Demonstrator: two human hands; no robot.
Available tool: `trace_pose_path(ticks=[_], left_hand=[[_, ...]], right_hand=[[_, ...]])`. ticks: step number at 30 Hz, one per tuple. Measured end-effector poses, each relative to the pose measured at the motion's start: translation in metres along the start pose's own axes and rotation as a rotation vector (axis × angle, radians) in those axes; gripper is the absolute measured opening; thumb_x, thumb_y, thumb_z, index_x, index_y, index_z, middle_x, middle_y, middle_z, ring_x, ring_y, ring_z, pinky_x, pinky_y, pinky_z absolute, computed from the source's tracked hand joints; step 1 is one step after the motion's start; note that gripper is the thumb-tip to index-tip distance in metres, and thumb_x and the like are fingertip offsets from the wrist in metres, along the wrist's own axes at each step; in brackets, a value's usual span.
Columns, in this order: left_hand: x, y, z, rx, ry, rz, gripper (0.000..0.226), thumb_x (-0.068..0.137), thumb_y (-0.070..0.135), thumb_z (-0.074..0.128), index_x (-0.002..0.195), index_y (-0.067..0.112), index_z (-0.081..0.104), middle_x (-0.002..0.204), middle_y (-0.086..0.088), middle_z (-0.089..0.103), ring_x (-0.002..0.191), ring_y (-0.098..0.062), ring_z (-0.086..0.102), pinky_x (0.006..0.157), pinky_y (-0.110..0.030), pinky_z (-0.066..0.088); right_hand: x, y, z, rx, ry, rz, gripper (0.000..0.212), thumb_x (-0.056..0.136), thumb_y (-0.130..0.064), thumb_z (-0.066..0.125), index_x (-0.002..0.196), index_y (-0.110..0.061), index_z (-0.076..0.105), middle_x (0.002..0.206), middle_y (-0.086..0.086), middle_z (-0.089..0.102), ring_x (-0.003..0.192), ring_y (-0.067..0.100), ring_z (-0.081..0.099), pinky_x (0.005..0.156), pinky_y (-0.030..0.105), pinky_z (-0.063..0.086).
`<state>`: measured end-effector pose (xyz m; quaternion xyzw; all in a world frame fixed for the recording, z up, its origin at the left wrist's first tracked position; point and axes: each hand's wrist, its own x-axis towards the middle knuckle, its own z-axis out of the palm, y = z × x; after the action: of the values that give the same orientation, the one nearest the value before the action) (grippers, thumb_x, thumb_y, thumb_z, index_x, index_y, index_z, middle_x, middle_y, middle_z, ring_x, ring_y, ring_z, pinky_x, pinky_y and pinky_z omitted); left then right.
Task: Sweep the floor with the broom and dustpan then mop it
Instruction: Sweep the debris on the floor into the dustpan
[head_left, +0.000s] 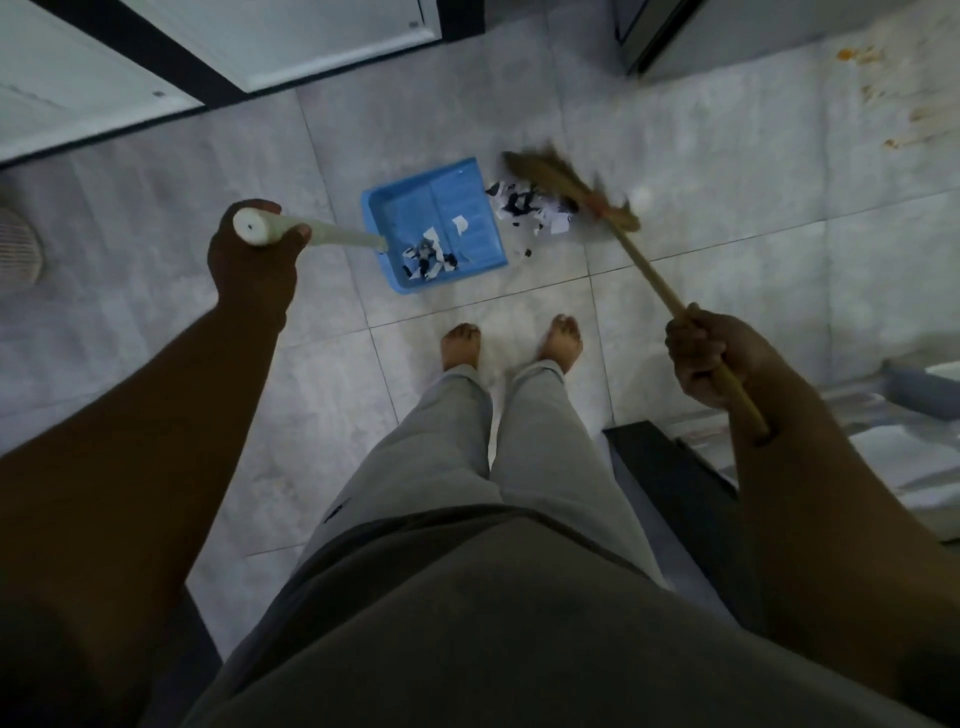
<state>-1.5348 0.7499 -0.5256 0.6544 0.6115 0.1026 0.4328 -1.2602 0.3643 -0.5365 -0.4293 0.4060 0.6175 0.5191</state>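
Sweeping under way, judged mid-step; mopping not yet begun. Left hand (254, 249) curls round the top of the pale long handle (332, 236) of the blue dustpan (436, 223), which sits flat on the grey tiled floor (727, 249) ahead of the bare feet (511, 343), open lip facing the pile, presumably so scraps slide straight in. Right hand (706, 358) clenches the wooden stick of the broom (566, 189); stick slants down-left, blurred bristles sit just behind the paper scraps (530, 208), positioned to push them toward the lip. Dustpan contents: a small heap of black and white paper bits near the handle end, one loose white piece mid-pan; larger heap on the floor, touching the lip. Orange stains (872, 98) well apart, far right, probably for the mop.
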Motion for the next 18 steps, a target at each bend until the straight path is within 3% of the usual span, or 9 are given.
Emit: trace_pose_path(ticks=[3,6,14,18], left_hand=[[0.005,0.005,0.002,0.033,0.005,-0.004,0.029,0.081,0.017,0.078,0.103,0.020,0.059,0.103,0.003,0.064,0.092,-0.007,0.062,0.081,-0.016,0.054],[0.003,0.005,0.004,0.080,-0.002,0.018,0.030,0.082,0.018,0.077,0.105,0.020,0.058,0.105,0.003,0.063,0.094,-0.007,0.061,0.080,-0.014,0.053],[-0.007,-0.001,0.005,0.034,-0.030,-0.025,0.032,0.084,0.012,0.076,0.111,0.009,0.059,0.117,-0.017,0.065,0.106,-0.027,0.064,0.091,-0.035,0.056],[-0.005,0.007,-0.009,0.026,0.016,-0.158,0.037,0.083,0.017,0.077,0.116,0.012,0.060,0.118,-0.009,0.066,0.107,-0.021,0.065,0.091,-0.034,0.056]], right_hand=[[-0.020,0.001,-0.008,-0.082,-0.014,0.012,0.060,0.103,-0.043,0.031,0.057,-0.017,0.057,0.043,-0.008,0.042,0.028,0.002,0.038,0.028,0.009,0.028],[-0.032,-0.009,-0.016,-0.064,0.056,-0.021,0.055,0.103,-0.043,0.033,0.059,-0.018,0.054,0.044,-0.009,0.040,0.028,0.002,0.036,0.028,0.010,0.025],[-0.010,0.007,-0.002,-0.072,0.105,-0.011,0.040,0.104,-0.042,0.032,0.071,-0.022,0.042,0.045,-0.010,0.039,0.032,0.002,0.037,0.031,0.010,0.028],[-0.005,0.035,0.017,-0.184,0.053,0.040,0.043,0.104,-0.042,0.034,0.070,-0.018,0.046,0.047,-0.009,0.040,0.032,0.002,0.037,0.029,0.014,0.032]])
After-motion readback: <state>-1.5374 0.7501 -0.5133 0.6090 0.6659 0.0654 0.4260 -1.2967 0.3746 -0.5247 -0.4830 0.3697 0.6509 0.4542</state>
